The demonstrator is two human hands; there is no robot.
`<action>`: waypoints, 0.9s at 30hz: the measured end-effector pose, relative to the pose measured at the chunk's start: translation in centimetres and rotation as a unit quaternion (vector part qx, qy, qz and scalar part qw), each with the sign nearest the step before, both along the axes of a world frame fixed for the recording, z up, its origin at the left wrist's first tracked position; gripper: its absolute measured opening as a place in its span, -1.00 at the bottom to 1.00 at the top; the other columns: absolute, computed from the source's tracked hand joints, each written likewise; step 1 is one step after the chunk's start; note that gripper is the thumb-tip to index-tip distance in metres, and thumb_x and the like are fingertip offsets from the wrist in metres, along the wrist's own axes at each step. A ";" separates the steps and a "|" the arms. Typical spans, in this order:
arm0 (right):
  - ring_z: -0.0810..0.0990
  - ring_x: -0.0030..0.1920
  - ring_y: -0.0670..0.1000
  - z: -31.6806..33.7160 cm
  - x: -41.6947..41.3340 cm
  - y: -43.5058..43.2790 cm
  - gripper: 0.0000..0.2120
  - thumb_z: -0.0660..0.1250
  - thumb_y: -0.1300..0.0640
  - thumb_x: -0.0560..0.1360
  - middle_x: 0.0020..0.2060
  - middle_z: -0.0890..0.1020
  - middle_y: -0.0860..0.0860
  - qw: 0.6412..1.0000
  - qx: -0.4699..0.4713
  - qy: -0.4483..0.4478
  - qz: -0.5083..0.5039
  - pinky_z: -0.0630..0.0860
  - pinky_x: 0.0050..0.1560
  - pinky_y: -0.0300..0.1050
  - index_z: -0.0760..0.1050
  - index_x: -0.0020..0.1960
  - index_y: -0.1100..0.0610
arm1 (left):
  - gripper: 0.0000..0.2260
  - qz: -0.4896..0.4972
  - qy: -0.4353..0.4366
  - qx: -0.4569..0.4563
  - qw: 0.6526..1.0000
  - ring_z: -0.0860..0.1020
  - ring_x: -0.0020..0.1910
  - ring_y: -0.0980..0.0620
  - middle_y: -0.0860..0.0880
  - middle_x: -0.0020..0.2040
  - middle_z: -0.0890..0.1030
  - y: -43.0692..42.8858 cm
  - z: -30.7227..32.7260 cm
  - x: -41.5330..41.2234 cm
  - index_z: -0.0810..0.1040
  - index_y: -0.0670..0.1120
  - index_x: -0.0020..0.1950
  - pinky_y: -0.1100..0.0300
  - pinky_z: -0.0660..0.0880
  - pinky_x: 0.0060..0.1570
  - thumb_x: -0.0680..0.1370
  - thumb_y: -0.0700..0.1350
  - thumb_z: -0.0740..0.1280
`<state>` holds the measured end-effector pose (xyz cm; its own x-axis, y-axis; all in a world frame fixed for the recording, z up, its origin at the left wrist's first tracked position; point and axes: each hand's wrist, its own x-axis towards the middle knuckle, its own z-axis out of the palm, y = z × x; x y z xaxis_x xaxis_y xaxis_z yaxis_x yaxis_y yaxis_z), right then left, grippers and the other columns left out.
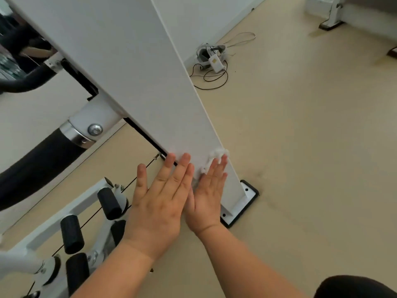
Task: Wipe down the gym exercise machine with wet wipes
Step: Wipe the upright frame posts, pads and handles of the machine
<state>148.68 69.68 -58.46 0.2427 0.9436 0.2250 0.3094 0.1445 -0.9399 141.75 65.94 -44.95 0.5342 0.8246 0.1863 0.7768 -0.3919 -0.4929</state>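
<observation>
The wet wipe [217, 154] sits bunched against the lower end of the machine's white panel [129, 72], pinned under the straight fingers of your right hand [207, 198]. A crumpled white edge shows past the fingertips, and a smaller scrap shows beside the index finger. Neither grip is closed: your right hand presses the wipe flat-fingered rather than clutching it. Your left hand [160, 203], just beside it toward the panel's left edge, lies open on the bare paint with the thumb spread wide, holding nothing.

Directly below the panel, its base plate [250, 193] is bolted to the beige floor [300, 147]. Left of the panel run a thin black cable [129, 183], a white frame carrying black foam rollers [72, 234], and a padded bar [36, 166] with a chrome collar. Well beyond the panel's right edge, a small white device [211, 59] lies on the floor in a tangle of cords.

As for progress, the wipe has reached the bottom of the panel's broad face, which suggests this surface is close to finished — though no damp streaks show, so how much above has been covered cannot be told. Left to do, by the look of it: the last strip down to the base plate, then the rollers, the padded bar and the rest of the frame.
</observation>
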 end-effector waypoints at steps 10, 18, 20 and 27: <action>-0.43 0.60 -0.08 -0.4 -1.1 -0.8 -0.18 -0.08 -0.32 0.60 0.57 -0.48 -0.06 0.985 -0.088 0.145 -0.007 -0.38 0.58 -0.14 -0.50 0.57 0.02 | -0.40 -0.006 0.100 -0.033 0.994 -0.09 0.65 -0.16 -0.11 0.67 -0.05 1.2 -2.0 2.0 -0.02 -0.15 0.62 -0.36 -0.24 0.50 0.56 -0.16 -0.06; -0.14 0.66 -0.04 -10.1 0.4 2.5 0.01 -0.23 -0.56 0.34 0.67 -0.17 -0.13 0.768 -0.451 0.439 -0.115 -0.12 0.62 0.21 -0.24 0.67 -0.09 | -0.34 0.100 0.263 -0.217 0.935 -0.68 0.38 -0.21 -0.17 0.41 -0.69 0.9 -4.6 4.4 -0.57 -0.23 0.47 -0.45 -0.62 0.18 0.34 -0.29 -0.49; -0.19 0.65 -0.10 -9.5 0.6 1.7 -0.12 -0.18 -0.42 0.49 0.66 -0.20 -0.11 0.843 -0.369 0.381 -0.092 -0.22 0.63 0.11 -0.26 0.67 -0.01 | -0.34 0.131 0.271 -0.234 0.925 -0.70 0.35 -0.22 -0.17 0.39 -0.70 1.1 -5.1 4.7 -0.58 -0.22 0.45 -0.49 -0.58 0.16 0.34 -0.24 -0.49; -0.12 0.65 -0.07 -10.6 2.3 2.6 0.04 -0.11 -0.50 0.33 0.65 -0.20 -0.15 0.861 -0.308 0.394 -0.090 -0.14 0.64 0.04 -0.30 0.66 -0.03 | -0.37 0.154 0.271 -0.251 0.917 -0.69 0.36 -0.22 -0.15 0.39 -0.70 0.9 -5.1 5.3 -0.62 -0.20 0.40 -0.46 -0.60 0.16 0.34 -0.23 -0.46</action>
<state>150.98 72.28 -69.05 0.2470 0.7561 -0.6061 -0.4940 -0.4398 -0.7500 147.04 66.84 -50.00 0.1634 0.8614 -0.4810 0.5839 -0.4774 -0.6566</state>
